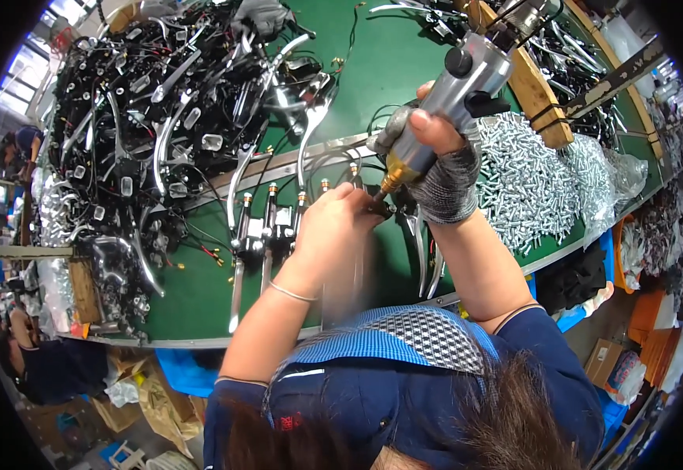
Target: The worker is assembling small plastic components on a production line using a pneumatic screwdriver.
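My right hand (452, 180), in a grey fingerless glove, is wrapped round a silver power screwdriver (474, 70) with a brass-coloured nose. The tool slants down to the left, and its tip meets a dark part beside my left fingertips. My bare left hand (327, 227) is closed, pinching a brake lever (383, 208) at its black clamp end; the fingers hide most of it, and a pale shape below is smeared by motion. Several brake levers with black holders (253, 227) stand in a row along a metal rail (224, 180), left of my left hand.
A large heap of brake levers with black wiring (161, 102) covers the table's left side. Loose silver screws (525, 188) are piled at right, beside clear plastic (604, 176). A wooden block (541, 98) and metal bar (615, 78) stand at the upper right. A person (51, 360) is at the far left.
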Tool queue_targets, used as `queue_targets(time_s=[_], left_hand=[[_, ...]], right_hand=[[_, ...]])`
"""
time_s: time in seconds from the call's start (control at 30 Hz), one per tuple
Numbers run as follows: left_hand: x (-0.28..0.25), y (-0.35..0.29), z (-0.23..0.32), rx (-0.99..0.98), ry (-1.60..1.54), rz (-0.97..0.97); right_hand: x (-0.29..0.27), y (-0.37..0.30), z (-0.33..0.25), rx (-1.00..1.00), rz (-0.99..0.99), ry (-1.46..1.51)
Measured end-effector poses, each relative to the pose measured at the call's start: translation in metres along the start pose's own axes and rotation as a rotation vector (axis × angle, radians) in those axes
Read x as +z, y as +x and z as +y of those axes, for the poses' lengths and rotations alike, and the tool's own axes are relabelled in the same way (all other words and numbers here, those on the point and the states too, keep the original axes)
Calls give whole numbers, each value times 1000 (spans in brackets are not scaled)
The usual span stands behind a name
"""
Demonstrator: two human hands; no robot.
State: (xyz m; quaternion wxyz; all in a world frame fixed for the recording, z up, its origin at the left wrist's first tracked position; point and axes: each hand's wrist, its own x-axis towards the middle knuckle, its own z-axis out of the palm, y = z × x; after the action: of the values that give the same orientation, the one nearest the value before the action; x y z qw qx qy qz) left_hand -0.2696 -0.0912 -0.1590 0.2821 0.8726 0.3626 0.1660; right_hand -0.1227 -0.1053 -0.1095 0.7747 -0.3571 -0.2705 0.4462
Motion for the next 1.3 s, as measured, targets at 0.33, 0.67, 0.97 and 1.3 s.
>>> queue_targets(time_s=[0.33, 0.67, 0.97, 1.3], left_hand=[[0, -2, -3, 75, -23, 56], [-23, -24, -31, 32, 132, 179], [-30, -43, -45, -31, 238, 322], [-99, -142, -103, -233, 364, 1048]], right_hand=[[6, -1, 6, -17, -97, -22], [-64, 3, -13, -536, -158, -1424], [-51, -54, 46, -219, -471, -1720], [-42, -55, 61, -246, -558, -1668]])
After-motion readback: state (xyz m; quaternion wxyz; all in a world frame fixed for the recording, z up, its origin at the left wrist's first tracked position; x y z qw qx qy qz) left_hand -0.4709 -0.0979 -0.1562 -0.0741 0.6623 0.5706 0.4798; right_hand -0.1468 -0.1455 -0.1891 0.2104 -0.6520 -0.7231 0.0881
